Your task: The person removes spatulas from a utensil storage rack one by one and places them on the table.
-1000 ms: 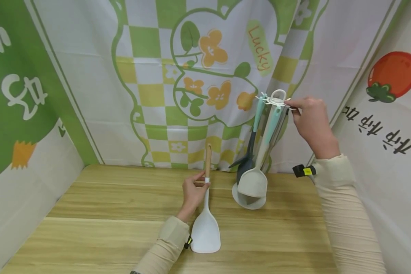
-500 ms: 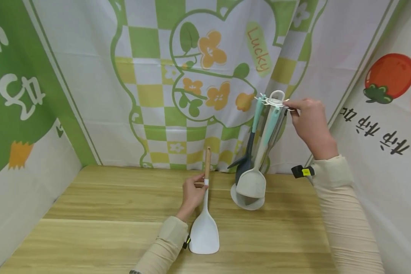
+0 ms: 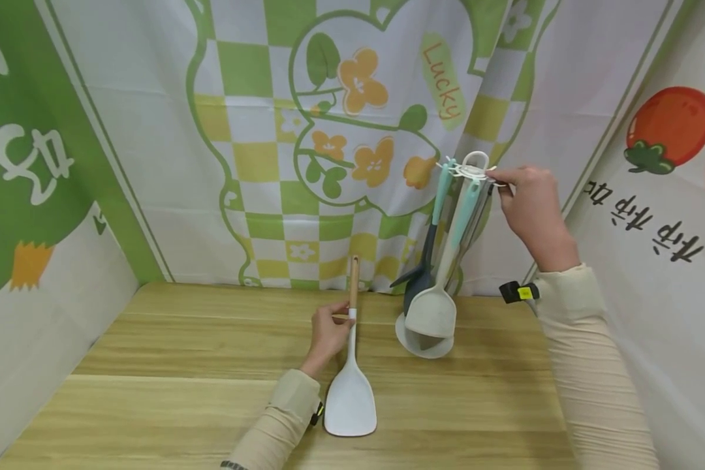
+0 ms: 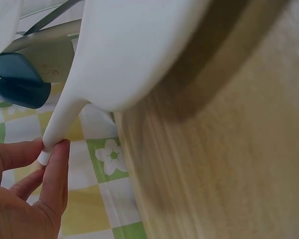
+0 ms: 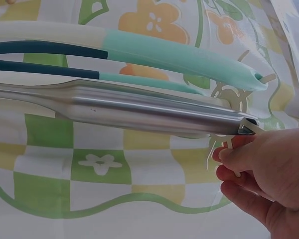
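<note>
My left hand (image 3: 329,336) pinches a white spatula (image 3: 350,401) by its neck, just under the wooden handle (image 3: 354,281). Its broad blade points toward me over the table, and the handle points at the back cloth. In the left wrist view thumb and fingers meet on the white shaft (image 4: 65,117). At the right, my right hand (image 3: 531,202) pinches the hooked rim of a white utensil stand (image 3: 472,171). Hanging from the stand are a beige spatula (image 3: 431,313) with a mint handle, a dark blue utensil (image 3: 420,287) and a steel-handled utensil (image 5: 154,109).
The stand's round base (image 3: 425,349) rests on the wooden table (image 3: 211,346) near its back edge. A green and yellow checked cloth (image 3: 305,228) hangs behind. Printed cloths also stand at the left and right sides.
The handle end of the white spatula has dipped slightly, its blade nearly in place. My right hand stays on the stand's rim. The head view has shifted a little.
</note>
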